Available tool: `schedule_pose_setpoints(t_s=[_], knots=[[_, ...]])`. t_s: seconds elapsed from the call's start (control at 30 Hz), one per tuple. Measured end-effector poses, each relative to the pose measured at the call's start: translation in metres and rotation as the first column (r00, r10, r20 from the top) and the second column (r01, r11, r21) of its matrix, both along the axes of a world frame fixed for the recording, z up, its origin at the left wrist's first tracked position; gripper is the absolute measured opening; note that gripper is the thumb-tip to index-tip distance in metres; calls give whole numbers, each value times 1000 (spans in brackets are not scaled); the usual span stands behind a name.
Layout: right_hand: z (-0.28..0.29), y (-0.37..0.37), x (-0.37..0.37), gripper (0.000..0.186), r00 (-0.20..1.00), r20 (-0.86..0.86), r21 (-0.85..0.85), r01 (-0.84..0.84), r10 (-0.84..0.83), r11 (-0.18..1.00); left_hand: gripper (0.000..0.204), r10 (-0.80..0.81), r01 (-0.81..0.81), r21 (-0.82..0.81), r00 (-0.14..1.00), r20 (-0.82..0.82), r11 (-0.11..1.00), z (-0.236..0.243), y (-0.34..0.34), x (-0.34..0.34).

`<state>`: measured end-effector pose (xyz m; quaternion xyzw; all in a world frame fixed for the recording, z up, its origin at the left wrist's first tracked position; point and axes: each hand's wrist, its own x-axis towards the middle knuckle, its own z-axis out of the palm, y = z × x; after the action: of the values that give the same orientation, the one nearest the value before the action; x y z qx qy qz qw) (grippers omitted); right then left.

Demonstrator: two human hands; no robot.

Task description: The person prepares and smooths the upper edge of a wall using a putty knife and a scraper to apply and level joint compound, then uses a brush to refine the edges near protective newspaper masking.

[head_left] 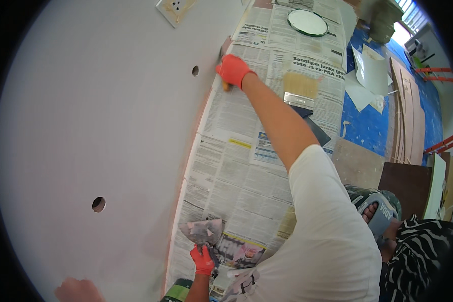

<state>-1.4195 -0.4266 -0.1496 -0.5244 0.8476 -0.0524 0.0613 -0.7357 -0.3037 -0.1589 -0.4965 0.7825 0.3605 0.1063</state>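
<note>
My right hand (235, 70), in a red glove, is closed round a putty knife. Its wooden-looking handle end (226, 87) pokes out below the fist, and its blade lies along the foot of the grey-white wall (136, 116), where a pinkish filler strip runs. Lower down, my left hand (203, 260), also red-gloved, grips a wide scraper (202, 230). Pinkish-grey filler smears and lumps cover the scraper's blade, held flat above the newspaper. The dark part by that glove is partly hidden.
Newspaper sheets (226, 166) cover the floor along the wall. On them lie a wide paintbrush (300, 89), a dark flat piece (319, 132) and a round white lid-like disc (308, 22). Wood panels (410, 110) rest on blue sheeting (367, 126). The wall has two round holes and a socket (176, 7).
</note>
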Motion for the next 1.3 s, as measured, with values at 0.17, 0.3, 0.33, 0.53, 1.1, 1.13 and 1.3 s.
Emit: schedule_pose_setpoints(t_s=[0.17,0.3,0.33,0.53,1.1,1.13,1.3], knots=[[4,27,-7,42,745,600,-270,531,-291,803,45,101,-126,-225,987,-122,966,-7,15,13],[9,26,-57,44,759,547,-231,542,-353,808,48,-66,23,-304,989,-133,952,-12,13,21],[6,21,-70,42,783,510,-190,508,-358,840,48,2,-37,-246,990,-141,968,-12,12,17],[2,15,-95,38,886,-390,157,-205,252,966,46,57,-105,-253,980,-189,962,-15,15,19],[8,19,31,39,831,544,-266,303,-117,915,52,166,-193,-121,964,-206,974,-14,12,6],[8,19,40,39,811,571,-256,322,-126,911,52,162,-176,-72,972,-172,982,-13,5,7],[10,22,79,43,729,671,-221,372,-136,901,51,174,-212,-146,956,-234,966,-2,11,-11]])
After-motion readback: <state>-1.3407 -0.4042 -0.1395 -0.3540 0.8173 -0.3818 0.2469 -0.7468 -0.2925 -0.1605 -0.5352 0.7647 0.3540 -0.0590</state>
